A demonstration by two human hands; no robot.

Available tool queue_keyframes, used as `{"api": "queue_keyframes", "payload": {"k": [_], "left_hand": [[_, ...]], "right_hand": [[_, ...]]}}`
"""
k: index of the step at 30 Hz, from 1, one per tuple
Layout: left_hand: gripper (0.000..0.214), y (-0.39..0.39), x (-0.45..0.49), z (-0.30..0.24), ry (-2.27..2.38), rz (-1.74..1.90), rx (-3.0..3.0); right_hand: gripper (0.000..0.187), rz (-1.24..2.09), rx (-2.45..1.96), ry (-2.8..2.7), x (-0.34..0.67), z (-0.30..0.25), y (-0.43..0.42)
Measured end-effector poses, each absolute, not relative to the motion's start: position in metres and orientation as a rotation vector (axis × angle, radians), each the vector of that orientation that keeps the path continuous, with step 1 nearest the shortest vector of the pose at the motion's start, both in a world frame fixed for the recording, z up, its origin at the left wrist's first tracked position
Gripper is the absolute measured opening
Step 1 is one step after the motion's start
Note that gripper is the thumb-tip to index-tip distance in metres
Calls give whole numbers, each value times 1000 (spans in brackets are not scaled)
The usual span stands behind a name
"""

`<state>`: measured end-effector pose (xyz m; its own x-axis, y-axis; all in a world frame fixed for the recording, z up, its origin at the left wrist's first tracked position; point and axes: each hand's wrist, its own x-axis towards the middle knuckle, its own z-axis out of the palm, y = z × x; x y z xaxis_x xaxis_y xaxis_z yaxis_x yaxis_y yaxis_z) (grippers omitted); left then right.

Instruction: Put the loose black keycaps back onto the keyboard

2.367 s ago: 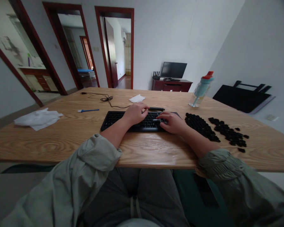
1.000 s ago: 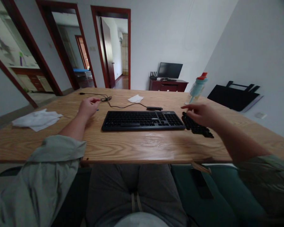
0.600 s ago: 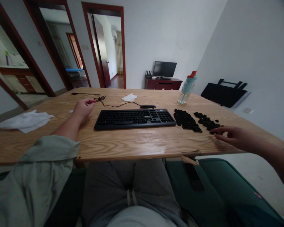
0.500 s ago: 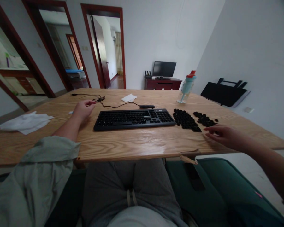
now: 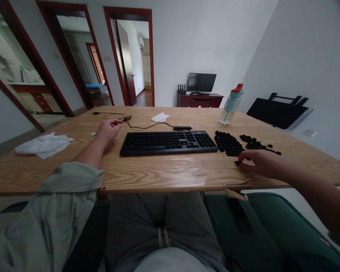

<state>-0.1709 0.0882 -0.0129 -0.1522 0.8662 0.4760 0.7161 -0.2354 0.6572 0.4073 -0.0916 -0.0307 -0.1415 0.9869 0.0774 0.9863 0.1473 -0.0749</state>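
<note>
A black keyboard (image 5: pixel 170 143) lies flat on the wooden table (image 5: pixel 164 172) in front of me. Right of it is a dense patch of small black keycaps (image 5: pixel 229 144), with a looser group of keycaps (image 5: pixel 252 142) beyond. My right hand (image 5: pixel 256 161) is at the near side of these keycaps, thumb and forefinger pinching a single black keycap (image 5: pixel 238 163) low over the wood. My left hand (image 5: pixel 110 130) rests on the table off the keyboard's left end, fingers curled together. What it holds, if anything, is hidden.
A cable (image 5: pixel 127 118) and a dark bar-shaped object (image 5: pixel 182 128) lie behind the keyboard. White tissues (image 5: pixel 45 145) are at the left, another tissue (image 5: pixel 160 117) at the back. A water bottle (image 5: pixel 230 104) stands at the back right. Torn edging (image 5: pixel 236 190) sticks out from the table's front edge.
My right hand has moved left and slightly nearer, and a keycap now shows at its fingertips. The whole view has shifted a little; my left hand keeps its place beside the keyboard.
</note>
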Motion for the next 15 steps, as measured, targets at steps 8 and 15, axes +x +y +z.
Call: {"api": "queue_keyframes", "payload": {"k": [8,15], "left_hand": [[33,71,-140,-1,1656,1371,2056],[37,31,-44,4,899,1193,2355]], "right_hand": [[23,415,-1715,-2459,318,-3,-74],[28,1174,-1124,-1896,215,15,13]]}}
